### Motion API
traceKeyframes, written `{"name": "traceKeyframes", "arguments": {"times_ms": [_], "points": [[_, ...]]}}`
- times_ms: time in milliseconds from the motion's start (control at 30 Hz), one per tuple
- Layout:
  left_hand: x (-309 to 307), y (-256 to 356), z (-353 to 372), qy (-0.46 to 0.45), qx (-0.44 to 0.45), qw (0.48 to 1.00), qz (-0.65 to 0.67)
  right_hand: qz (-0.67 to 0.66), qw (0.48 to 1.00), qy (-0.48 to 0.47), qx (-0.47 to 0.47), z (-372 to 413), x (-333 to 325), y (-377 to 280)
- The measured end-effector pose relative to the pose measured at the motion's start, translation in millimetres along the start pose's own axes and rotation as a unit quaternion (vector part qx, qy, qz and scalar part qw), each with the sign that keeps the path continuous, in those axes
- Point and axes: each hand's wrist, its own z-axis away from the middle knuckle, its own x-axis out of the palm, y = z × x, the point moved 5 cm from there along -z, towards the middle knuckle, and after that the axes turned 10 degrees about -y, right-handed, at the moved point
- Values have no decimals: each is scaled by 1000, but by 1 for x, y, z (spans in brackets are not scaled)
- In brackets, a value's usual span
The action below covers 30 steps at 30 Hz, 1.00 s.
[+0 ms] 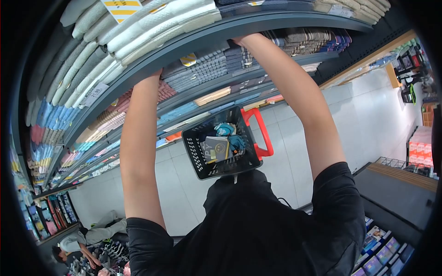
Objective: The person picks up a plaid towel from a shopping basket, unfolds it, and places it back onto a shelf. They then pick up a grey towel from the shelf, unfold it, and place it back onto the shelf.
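Both my arms reach up and forward to a shelf of folded towels. My left hand (156, 73) is mostly hidden under the dark shelf edge (184, 39), close to pink folded towels (165, 91). My right hand (240, 40) goes under the same edge, beside dark blue-grey folded towels (234, 60); its fingers are out of sight. Whether either hand grips anything does not show. Between my arms, a black shopping basket (195, 154) with a red handle (263, 133) stands low, holding a grey printed package (216, 149) and teal items (235, 143).
Pale towels (161, 27) are stacked on the upper shelf, with price labels (95, 93). Lower shelves hold more folded cloth. A person (76, 241) is at the lower left by other goods. Display stands (396, 193) stand at the right on the tiled floor (345, 119).
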Motion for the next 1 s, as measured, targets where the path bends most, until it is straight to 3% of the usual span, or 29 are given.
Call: {"name": "traceKeyframes", "arguments": {"times_ms": [233,400,500,600,733,833,867,967,1000], "points": [[7,2,-3,0,4,993,-116,256,966,-5,-42,-1,14,-18],[8,2,-7,-5,12,946,-323,324,945,-1,-44,1,22,-25],[12,1,-10,-25,26,831,-555,337,941,-2,-38,-2,27,-25],[17,-5,-12,-59,33,649,-758,340,940,-12,-20,-8,32,-20],[18,-26,-5,-112,23,451,-885,341,939,9,-40,-16,36,-10],[22,-36,7,-128,26,433,-892,343,938,23,-36,-15,34,-5],[25,-36,12,-112,52,472,-873,355,934,25,-36,-15,33,-5],[13,-41,17,-110,105,480,-864,383,923,24,-42,-17,35,-8],[15,-38,18,-133,75,482,-863,385,922,24,-42,-18,36,-9]]}}
